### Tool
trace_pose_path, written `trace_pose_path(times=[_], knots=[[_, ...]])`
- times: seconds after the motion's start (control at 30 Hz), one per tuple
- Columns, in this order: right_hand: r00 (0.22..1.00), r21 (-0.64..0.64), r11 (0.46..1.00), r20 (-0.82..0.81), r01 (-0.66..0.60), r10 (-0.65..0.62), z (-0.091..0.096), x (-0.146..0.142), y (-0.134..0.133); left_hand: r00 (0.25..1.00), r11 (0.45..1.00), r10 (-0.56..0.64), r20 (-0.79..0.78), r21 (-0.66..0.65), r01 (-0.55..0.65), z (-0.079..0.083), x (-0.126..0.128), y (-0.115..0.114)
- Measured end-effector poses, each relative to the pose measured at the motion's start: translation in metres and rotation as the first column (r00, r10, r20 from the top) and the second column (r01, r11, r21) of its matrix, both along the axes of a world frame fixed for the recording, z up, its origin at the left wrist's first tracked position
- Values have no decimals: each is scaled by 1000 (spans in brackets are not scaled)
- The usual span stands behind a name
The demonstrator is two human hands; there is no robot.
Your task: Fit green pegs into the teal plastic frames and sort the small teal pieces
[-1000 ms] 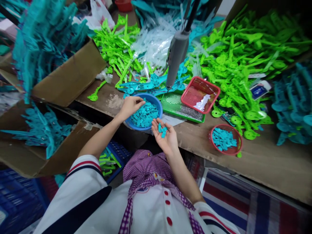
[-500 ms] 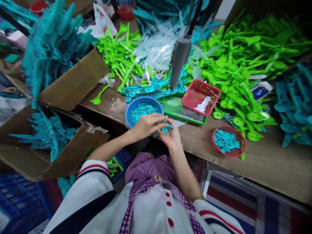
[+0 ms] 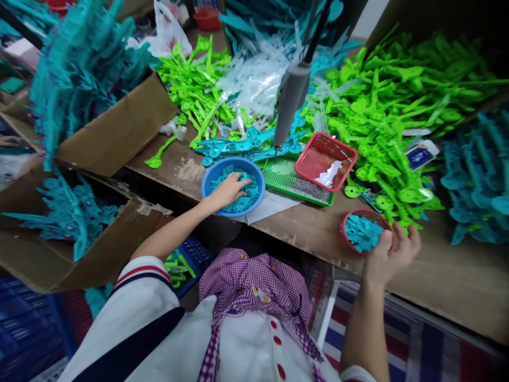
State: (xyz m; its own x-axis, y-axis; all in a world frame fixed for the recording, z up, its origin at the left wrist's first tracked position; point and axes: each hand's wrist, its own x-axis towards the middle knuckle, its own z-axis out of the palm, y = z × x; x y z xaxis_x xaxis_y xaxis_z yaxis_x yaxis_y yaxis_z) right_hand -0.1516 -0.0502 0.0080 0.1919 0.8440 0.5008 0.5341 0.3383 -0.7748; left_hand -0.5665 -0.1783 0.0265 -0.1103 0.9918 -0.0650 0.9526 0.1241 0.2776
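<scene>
My left hand (image 3: 231,191) reaches into a blue bowl (image 3: 205,187), its fingers apart and resting on small flat turquoise pieces (image 3: 249,197). Whether a piece is caught under those fingers cannot be seen. Over on the right, my right hand (image 3: 393,252) is at a small round red basket (image 3: 345,233) of similar turquoise pieces (image 3: 362,233). The thumb and curled fingers close around its right rim, which they partly hide.
A grey electric screwdriver (image 3: 292,98) hangs above a green tray (image 3: 278,172) of small metal parts. A red rectangular basket (image 3: 308,164) overlaps the tray. Green plastic parts (image 3: 382,106) pile up behind. Cardboard boxes (image 3: 119,130) with turquoise parts stand left.
My hands were together over the table edge with turquoise pieces in them. They have parted: the left went into the blue bowl, the right moved across to the small red basket.
</scene>
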Motion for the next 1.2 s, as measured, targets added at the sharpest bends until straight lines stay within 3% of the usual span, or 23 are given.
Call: trace_pose_path(times=[0.07,0.13,0.27,0.33,0.43,0.5,0.6,0.67,0.8,0.97,1.1,1.2], knots=[[998,53,997,-22,-52,53,11,-18,-20,1000,1000,13,-26,-16,-13,3,2,1],[984,13,984,-40,-175,176,20,-40,-41,999,999,38,-16,-14,-38,7,1,2],[928,-104,922,-56,-373,369,28,-73,-71,968,979,161,190,93,-181,9,-12,3],[898,-108,892,-100,-438,429,32,-82,-82,889,936,274,368,109,-334,8,-23,2],[817,-121,811,-172,-572,551,41,-97,-95,689,850,389,612,50,-524,9,-38,1],[737,-136,725,-178,-675,652,47,-112,-100,576,815,403,712,8,-579,11,-43,-1],[614,-163,593,-175,-789,769,51,-136,-102,466,805,393,793,-52,-591,15,-44,-5],[585,-189,554,-214,-811,782,51,-147,-102,414,805,386,824,-81,-588,17,-43,-9],[598,-251,542,-339,-802,727,47,-159,-102,301,797,378,876,-142,-586,20,-42,-16],[493,-329,368,-534,-869,687,34,-196,-96,168,779,354,920,-190,-597,29,-33,-19],[499,-354,353,-654,-866,568,27,-237,-85,126,797,312,942,-187,-575,36,-19,-21],[457,-356,287,-712,-889,532,23,-261,-79,88,806,292,952,-195,-559,39,-11,-24]])
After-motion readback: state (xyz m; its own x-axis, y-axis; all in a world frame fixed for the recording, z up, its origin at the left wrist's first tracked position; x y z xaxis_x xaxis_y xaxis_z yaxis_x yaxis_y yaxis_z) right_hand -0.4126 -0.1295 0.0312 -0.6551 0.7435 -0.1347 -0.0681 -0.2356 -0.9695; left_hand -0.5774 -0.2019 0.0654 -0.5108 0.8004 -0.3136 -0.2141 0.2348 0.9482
